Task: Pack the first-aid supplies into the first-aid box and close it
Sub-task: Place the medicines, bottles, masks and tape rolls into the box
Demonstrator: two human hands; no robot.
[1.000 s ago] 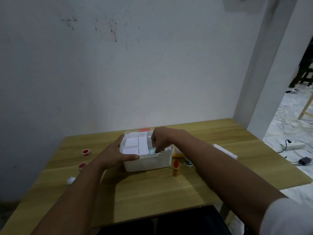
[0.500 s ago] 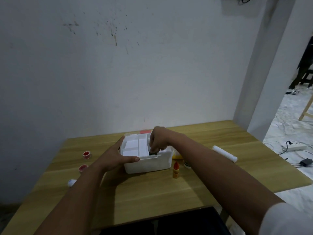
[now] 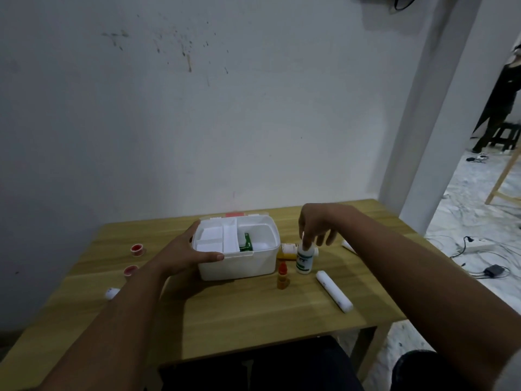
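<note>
The white first-aid box (image 3: 239,265) stands lidless at the table's middle, with white packets and a green item (image 3: 247,241) inside. My left hand (image 3: 184,253) grips its left rim. Right of the box, my right hand (image 3: 317,225) hangs over a white bottle with a green label (image 3: 304,258), fingertips touching its cap, fingers spread. A small orange bottle with a red cap (image 3: 282,276) stands in front of a lying yellow bottle (image 3: 287,249). A white roll (image 3: 334,291) lies to the right, another white roll (image 3: 347,246) behind my right forearm.
Two small red-capped pots (image 3: 137,249) (image 3: 130,270) and a white item (image 3: 112,293) sit at the left of the wooden table (image 3: 253,320). The box's lid (image 3: 235,215) lies behind it by the wall. Cables and a power strip (image 3: 476,245) are on the floor to the right.
My right hand has come out of the box and moved right, over the white bottle. The green item now shows inside the box. My left hand stays on the rim.
</note>
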